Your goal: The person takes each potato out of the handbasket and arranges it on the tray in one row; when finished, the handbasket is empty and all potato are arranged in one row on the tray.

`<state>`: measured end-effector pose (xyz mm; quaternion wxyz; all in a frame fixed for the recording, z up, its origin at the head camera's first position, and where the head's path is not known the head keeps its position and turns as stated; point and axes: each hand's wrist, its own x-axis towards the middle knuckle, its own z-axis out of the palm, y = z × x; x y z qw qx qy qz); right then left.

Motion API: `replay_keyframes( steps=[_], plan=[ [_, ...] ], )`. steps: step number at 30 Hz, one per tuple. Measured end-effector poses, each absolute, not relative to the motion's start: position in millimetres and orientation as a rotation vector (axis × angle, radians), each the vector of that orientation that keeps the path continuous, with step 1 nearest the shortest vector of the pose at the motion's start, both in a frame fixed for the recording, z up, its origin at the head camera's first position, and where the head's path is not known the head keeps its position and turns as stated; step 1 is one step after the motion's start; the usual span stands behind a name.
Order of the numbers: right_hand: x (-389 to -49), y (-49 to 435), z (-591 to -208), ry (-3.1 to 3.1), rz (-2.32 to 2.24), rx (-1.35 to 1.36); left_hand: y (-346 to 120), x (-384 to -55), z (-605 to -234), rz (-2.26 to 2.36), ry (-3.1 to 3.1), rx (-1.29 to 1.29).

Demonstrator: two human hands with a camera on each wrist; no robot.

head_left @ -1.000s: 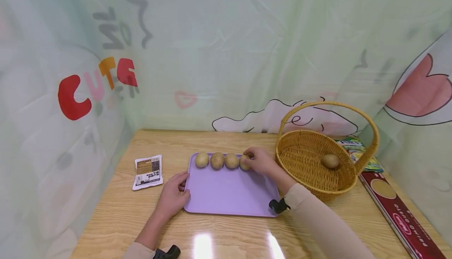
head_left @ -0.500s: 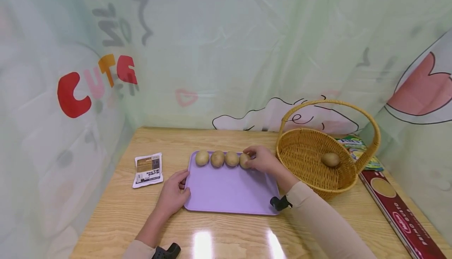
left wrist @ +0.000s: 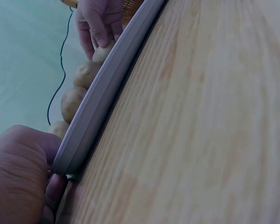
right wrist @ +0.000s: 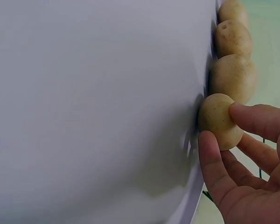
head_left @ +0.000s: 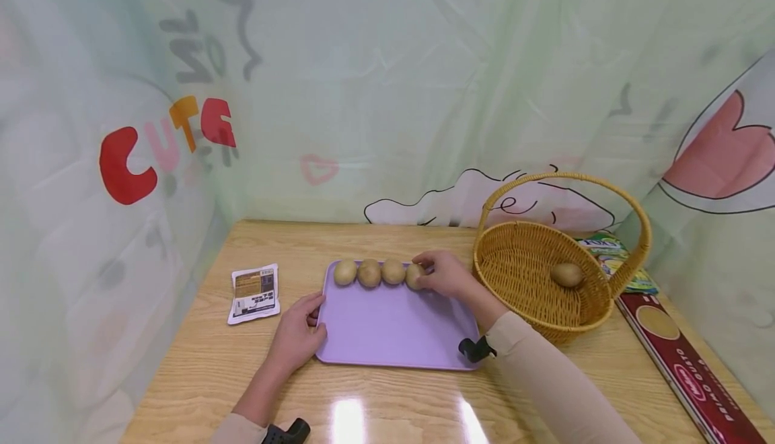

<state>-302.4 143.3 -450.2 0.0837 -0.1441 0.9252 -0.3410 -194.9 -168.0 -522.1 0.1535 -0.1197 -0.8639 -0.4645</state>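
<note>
Several round potatoes (head_left: 368,274) stand in a row along the far edge of a purple tray (head_left: 393,329), side by side. My right hand (head_left: 445,274) pinches the rightmost potato (right wrist: 219,119) between thumb and fingers, and it rests against its neighbour. At the tray's left edge, my left hand (head_left: 297,333) grips the rim, as the left wrist view shows with the hand (left wrist: 23,172) at the tray corner. Part of the held potato is hidden behind the right fingers in the head view.
Right of the tray stands a wicker basket (head_left: 521,289) with a tall handle and one potato (head_left: 566,274) inside. Beyond it lie a green packet (head_left: 605,249) and a long dark red box (head_left: 684,370). A small food pouch (head_left: 254,294) lies at left.
My right hand has shifted slightly left with its potato, and the neighbouring potatoes have slid a little left, closing the row. My left hand stays at the tray's edge.
</note>
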Motion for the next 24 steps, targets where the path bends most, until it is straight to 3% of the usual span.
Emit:
replay_keyframes(
  steps=[24],
  plan=[
    [-298.5, 152.0, -441.6, 2.741, -1.015, -0.4, -167.8, -194.5, -522.4, -1.345, -2.476, -0.345]
  ],
)
